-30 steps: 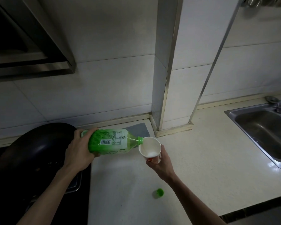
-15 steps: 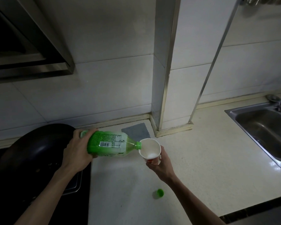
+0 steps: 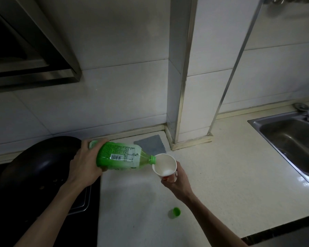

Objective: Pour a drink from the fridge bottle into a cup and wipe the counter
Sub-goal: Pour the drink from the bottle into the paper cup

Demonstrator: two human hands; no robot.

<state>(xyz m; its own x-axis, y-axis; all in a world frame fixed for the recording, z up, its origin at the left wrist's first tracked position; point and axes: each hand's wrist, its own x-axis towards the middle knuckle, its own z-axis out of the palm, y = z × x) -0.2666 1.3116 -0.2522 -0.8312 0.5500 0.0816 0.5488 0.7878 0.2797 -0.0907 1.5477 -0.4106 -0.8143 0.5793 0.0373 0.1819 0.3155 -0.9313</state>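
One bottle (image 3: 120, 158), one cup (image 3: 164, 167), one loose cap (image 3: 176, 211).

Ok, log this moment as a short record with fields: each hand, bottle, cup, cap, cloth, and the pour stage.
left hand: grips the green bottle near its base
right hand: holds the paper cup above the counter
bottle: tipped almost level, open neck at the cup's rim
cup: white inside, tilted toward the bottle, a little liquid at the bottom
cap: green, lying on the counter, nearer the person than the cup
cloth: grey, flat on the counter by the wall
pour stage: under way, cup far from full
wiping: not begun
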